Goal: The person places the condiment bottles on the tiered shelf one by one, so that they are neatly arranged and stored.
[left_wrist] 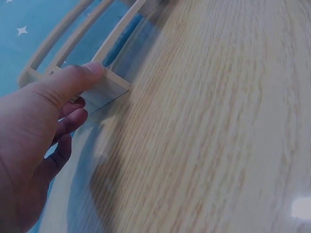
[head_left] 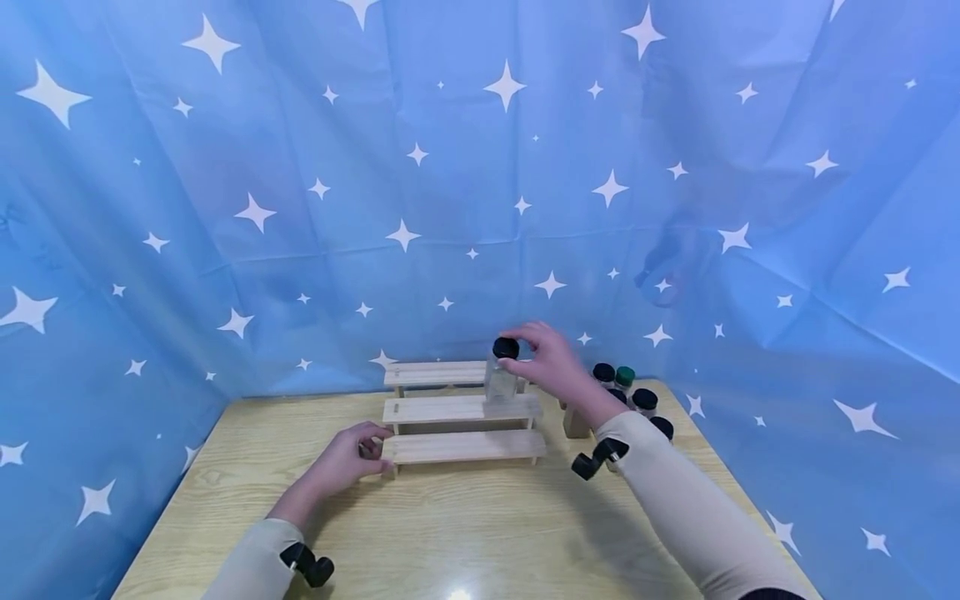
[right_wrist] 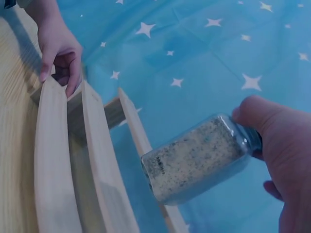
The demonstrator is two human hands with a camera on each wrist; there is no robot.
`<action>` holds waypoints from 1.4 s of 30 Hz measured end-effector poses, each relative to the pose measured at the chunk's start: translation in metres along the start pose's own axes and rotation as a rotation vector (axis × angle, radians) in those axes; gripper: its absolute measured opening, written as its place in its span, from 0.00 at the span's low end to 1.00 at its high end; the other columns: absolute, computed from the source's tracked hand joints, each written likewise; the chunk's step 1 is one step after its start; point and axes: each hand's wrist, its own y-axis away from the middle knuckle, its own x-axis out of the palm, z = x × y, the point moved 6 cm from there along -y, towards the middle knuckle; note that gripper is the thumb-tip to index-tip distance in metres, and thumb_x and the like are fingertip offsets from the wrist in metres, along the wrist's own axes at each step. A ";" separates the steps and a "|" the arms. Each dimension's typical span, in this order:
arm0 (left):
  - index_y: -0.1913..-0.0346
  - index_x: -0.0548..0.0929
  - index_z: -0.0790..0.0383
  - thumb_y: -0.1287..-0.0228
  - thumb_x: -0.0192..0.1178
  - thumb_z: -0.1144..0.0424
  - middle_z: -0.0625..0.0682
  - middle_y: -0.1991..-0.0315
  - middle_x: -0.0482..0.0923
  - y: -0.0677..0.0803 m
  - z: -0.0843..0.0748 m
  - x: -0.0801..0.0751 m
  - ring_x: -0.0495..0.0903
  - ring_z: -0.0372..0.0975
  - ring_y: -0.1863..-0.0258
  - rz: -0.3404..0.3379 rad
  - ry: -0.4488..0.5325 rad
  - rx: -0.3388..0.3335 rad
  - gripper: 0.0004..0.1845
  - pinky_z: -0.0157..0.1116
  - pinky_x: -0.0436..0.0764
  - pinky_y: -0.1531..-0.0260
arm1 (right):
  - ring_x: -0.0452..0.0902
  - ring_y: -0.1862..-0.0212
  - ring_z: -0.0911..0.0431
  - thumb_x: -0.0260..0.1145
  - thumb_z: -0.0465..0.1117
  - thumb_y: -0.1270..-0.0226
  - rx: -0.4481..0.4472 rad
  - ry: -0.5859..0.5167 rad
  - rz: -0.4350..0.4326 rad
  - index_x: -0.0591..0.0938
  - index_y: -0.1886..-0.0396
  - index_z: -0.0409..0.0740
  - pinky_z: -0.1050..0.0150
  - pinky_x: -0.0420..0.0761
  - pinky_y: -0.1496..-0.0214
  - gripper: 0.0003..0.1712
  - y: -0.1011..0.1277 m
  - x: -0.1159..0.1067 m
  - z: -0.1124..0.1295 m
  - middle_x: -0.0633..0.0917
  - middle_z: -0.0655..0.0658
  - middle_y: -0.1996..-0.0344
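A three-tier wooden shelf rack [head_left: 465, 447] stands on the table. My left hand [head_left: 348, 454] pinches its left end; in the left wrist view the thumb [left_wrist: 80, 77] lies on the rack's corner, the other fingers curled behind. My right hand [head_left: 551, 362] grips a clear spice jar [head_left: 501, 383] around its black lid [head_left: 506, 347]. The jar is over the right part of the rack, near the upper tiers. In the right wrist view the jar [right_wrist: 197, 162] shows pale speckled contents; whether its base touches a shelf I cannot tell.
Several more jars with black lids [head_left: 645, 400] and one with a green lid [head_left: 625, 377] stand right of the rack, partly hidden behind my right forearm. A blue curtain with white stars [head_left: 450, 208] hangs behind the wooden table [head_left: 465, 533].
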 end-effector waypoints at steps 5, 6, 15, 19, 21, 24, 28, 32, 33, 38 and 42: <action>0.34 0.87 0.63 0.35 0.83 0.59 0.48 0.52 0.82 0.000 0.002 -0.001 0.83 0.41 0.58 -0.002 -0.019 0.011 0.28 0.36 0.86 0.59 | 0.75 0.55 0.49 0.82 0.48 0.28 -0.019 -0.048 0.006 0.89 0.33 0.47 0.52 0.77 0.56 0.27 -0.025 0.016 0.013 0.88 0.50 0.47; 0.34 0.87 0.62 0.35 0.83 0.59 0.48 0.51 0.82 -0.001 0.002 -0.001 0.83 0.40 0.58 -0.003 -0.025 0.016 0.28 0.36 0.86 0.59 | 0.76 0.54 0.49 0.82 0.47 0.28 -0.024 -0.052 0.008 0.89 0.34 0.46 0.53 0.78 0.55 0.27 -0.030 0.019 0.015 0.88 0.50 0.48; 0.33 0.87 0.62 0.34 0.82 0.57 0.47 0.48 0.83 0.000 0.002 0.000 0.84 0.38 0.57 -0.011 -0.044 0.037 0.29 0.36 0.86 0.57 | 0.84 0.42 0.50 0.81 0.45 0.26 -0.035 -0.118 0.065 0.88 0.33 0.44 0.50 0.86 0.40 0.26 -0.061 0.048 0.031 0.88 0.48 0.43; 0.33 0.87 0.63 0.34 0.82 0.57 0.47 0.49 0.83 0.000 0.001 0.000 0.84 0.39 0.57 -0.010 -0.042 0.036 0.30 0.36 0.86 0.57 | 0.85 0.44 0.50 0.81 0.45 0.27 -0.009 -0.180 0.080 0.88 0.33 0.43 0.52 0.88 0.42 0.26 -0.070 0.060 0.036 0.87 0.48 0.44; 0.33 0.87 0.62 0.34 0.82 0.56 0.47 0.49 0.83 -0.001 0.002 0.000 0.84 0.39 0.56 -0.010 -0.044 0.038 0.30 0.36 0.86 0.56 | 0.85 0.44 0.50 0.81 0.45 0.26 -0.004 -0.198 0.082 0.89 0.34 0.44 0.53 0.88 0.43 0.25 -0.074 0.066 0.038 0.87 0.48 0.45; 0.33 0.87 0.61 0.34 0.83 0.56 0.46 0.49 0.83 -0.002 0.004 0.001 0.84 0.38 0.56 -0.014 -0.043 0.035 0.30 0.36 0.86 0.55 | 0.86 0.44 0.50 0.80 0.44 0.26 -0.012 -0.218 0.087 0.89 0.35 0.43 0.54 0.88 0.42 0.23 -0.081 0.075 0.041 0.86 0.47 0.47; 0.34 0.87 0.60 0.34 0.83 0.57 0.47 0.48 0.83 -0.002 0.006 0.001 0.84 0.39 0.56 -0.017 -0.037 0.022 0.29 0.36 0.86 0.55 | 0.88 0.45 0.49 0.80 0.42 0.26 -0.021 -0.239 0.088 0.89 0.36 0.40 0.57 0.88 0.42 0.23 -0.089 0.086 0.044 0.86 0.45 0.48; 0.33 0.87 0.60 0.35 0.83 0.57 0.46 0.48 0.83 -0.002 0.005 0.000 0.84 0.39 0.56 -0.019 -0.039 0.018 0.29 0.36 0.86 0.56 | 0.88 0.46 0.48 0.80 0.40 0.27 -0.003 -0.265 0.080 0.88 0.35 0.38 0.59 0.89 0.43 0.24 -0.094 0.095 0.045 0.85 0.42 0.48; 0.33 0.87 0.60 0.35 0.83 0.57 0.46 0.48 0.83 -0.002 0.005 0.000 0.84 0.39 0.56 -0.020 -0.039 0.016 0.29 0.36 0.86 0.56 | 0.88 0.47 0.48 0.80 0.40 0.27 0.004 -0.267 0.078 0.88 0.35 0.38 0.59 0.89 0.44 0.24 -0.095 0.096 0.046 0.85 0.42 0.48; 0.33 0.87 0.63 0.34 0.83 0.58 0.48 0.48 0.83 0.000 0.003 -0.001 0.84 0.39 0.56 -0.018 -0.038 0.018 0.30 0.36 0.86 0.56 | 0.88 0.47 0.48 0.80 0.40 0.27 0.018 -0.264 0.083 0.88 0.35 0.38 0.60 0.89 0.45 0.24 -0.100 0.104 0.046 0.85 0.41 0.45; 0.33 0.86 0.64 0.34 0.82 0.58 0.49 0.47 0.83 0.001 0.000 -0.001 0.84 0.40 0.56 -0.014 -0.042 0.036 0.29 0.36 0.86 0.57 | 0.87 0.46 0.48 0.80 0.39 0.27 0.023 -0.266 0.089 0.88 0.36 0.39 0.61 0.89 0.45 0.23 -0.103 0.109 0.045 0.85 0.41 0.44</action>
